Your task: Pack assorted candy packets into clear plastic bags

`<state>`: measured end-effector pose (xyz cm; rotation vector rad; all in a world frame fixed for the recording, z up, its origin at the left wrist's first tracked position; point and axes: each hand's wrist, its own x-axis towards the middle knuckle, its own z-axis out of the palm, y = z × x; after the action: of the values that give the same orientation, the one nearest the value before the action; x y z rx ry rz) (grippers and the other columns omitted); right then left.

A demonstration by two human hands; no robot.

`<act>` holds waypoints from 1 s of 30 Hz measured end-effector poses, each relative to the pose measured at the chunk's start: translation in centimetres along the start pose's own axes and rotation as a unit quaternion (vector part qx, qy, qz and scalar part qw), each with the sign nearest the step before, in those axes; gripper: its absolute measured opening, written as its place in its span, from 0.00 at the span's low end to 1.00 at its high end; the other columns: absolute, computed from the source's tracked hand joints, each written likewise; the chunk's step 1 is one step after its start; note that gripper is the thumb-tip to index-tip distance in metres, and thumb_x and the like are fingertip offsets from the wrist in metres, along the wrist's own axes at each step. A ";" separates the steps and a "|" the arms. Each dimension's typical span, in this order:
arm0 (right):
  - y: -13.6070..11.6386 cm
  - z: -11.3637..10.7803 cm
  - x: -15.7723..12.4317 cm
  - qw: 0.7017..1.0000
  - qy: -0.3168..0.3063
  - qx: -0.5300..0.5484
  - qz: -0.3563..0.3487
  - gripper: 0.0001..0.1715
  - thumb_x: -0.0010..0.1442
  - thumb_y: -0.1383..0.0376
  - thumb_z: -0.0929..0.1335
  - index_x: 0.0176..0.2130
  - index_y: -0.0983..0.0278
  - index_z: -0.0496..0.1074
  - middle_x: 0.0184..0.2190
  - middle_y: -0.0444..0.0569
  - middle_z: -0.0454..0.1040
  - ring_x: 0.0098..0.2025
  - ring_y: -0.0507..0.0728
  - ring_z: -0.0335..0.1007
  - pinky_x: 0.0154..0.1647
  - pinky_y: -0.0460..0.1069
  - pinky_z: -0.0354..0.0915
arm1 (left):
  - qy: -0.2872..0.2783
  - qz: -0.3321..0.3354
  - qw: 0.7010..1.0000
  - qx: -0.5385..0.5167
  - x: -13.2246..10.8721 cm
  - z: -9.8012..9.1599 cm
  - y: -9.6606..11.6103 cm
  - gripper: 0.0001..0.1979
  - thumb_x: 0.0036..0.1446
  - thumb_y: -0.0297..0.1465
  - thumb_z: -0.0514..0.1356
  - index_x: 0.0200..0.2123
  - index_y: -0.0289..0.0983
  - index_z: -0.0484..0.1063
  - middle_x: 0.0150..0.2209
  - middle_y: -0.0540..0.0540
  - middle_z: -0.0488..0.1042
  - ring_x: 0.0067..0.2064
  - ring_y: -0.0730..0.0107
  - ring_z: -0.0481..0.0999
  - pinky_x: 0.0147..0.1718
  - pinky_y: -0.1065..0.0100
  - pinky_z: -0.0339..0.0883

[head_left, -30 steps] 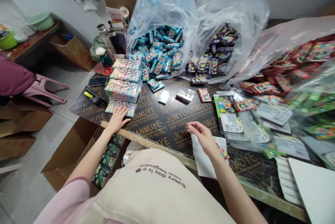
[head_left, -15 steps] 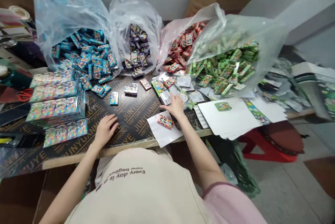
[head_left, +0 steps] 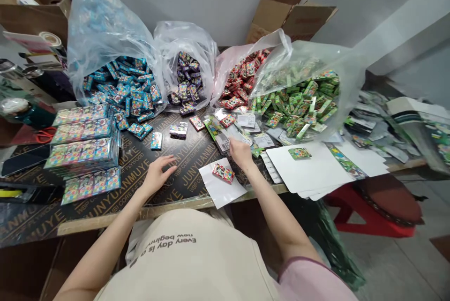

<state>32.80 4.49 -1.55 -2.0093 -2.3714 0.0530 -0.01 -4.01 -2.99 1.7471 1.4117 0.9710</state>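
Observation:
My left hand [head_left: 159,175] rests low over the dark printed tabletop [head_left: 191,176], its fingers apart and nothing in it. My right hand [head_left: 242,152] is closed at the near side of a pile of clear plastic packets [head_left: 248,122]; what its fingertips pinch is hidden. A small red box [head_left: 228,119] lies on that pile. Between my hands, another red box [head_left: 223,173] sits on a square of white paper [head_left: 216,191] at the table's edge. Beyond my left hand are a small blue box [head_left: 156,140], a purple-and-white box [head_left: 178,130] and a red-and-white box [head_left: 197,123].
Open plastic bags hold blue boxes [head_left: 128,85], purple boxes [head_left: 189,80], red boxes [head_left: 242,76] and green boxes [head_left: 298,104] along the back. Stacked wrapped packs [head_left: 82,146] stand left. White sheets [head_left: 309,174] with a green box [head_left: 300,153] lie right. A red stool [head_left: 379,207] is below.
My right hand has gone from spread fingers to a closed grip at the packet pile. My left hand has shifted a little right. The camera view has tilted up slightly.

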 end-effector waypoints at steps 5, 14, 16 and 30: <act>-7.6 -1.7 -4.0 0.961 0.181 0.123 -0.169 0.23 0.66 0.69 0.55 0.54 0.71 0.69 0.34 0.58 0.78 0.31 0.58 0.73 0.34 0.50 0.65 | 0.073 -0.159 0.915 -0.363 2.6 1.7 3.5 0.37 0.43 0.43 0.68 0.57 0.44 0.63 0.60 0.40 0.64 0.57 0.56 0.68 0.54 0.55 0.63; -14.6 -4.0 -4.6 0.847 0.112 0.433 -0.287 0.28 0.62 0.50 0.63 0.56 0.62 0.65 0.52 0.55 0.70 0.55 0.61 0.66 0.55 0.56 0.63 | 0.050 -0.277 0.784 -0.554 1.9 1.4 5.9 0.24 0.42 0.45 0.64 0.37 0.33 0.75 0.35 0.43 0.78 0.40 0.61 0.77 0.41 0.66 0.68; -13.8 -4.8 -2.6 0.846 0.124 0.471 -0.217 0.29 0.59 0.50 0.66 0.55 0.60 0.64 0.50 0.55 0.70 0.52 0.61 0.66 0.53 0.56 0.63 | -0.009 -0.249 0.807 -0.535 0.8 1.3 5.8 0.25 0.42 0.45 0.64 0.40 0.33 0.76 0.39 0.41 0.78 0.43 0.60 0.76 0.41 0.66 0.67; -11.9 -5.1 0.2 0.836 -0.130 0.387 -0.367 0.26 0.50 0.49 0.73 0.44 0.62 0.74 0.29 0.46 0.73 0.35 0.56 0.62 0.40 0.50 0.61 | -0.125 -0.199 0.862 -0.450 -0.5 -0.3 5.1 0.26 0.39 0.38 0.67 0.43 0.33 0.76 0.38 0.43 0.78 0.40 0.62 0.74 0.41 0.66 0.62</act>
<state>21.26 2.74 4.14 -0.7145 -2.4716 1.1000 2.07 -5.37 1.54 0.7991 0.8568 0.9103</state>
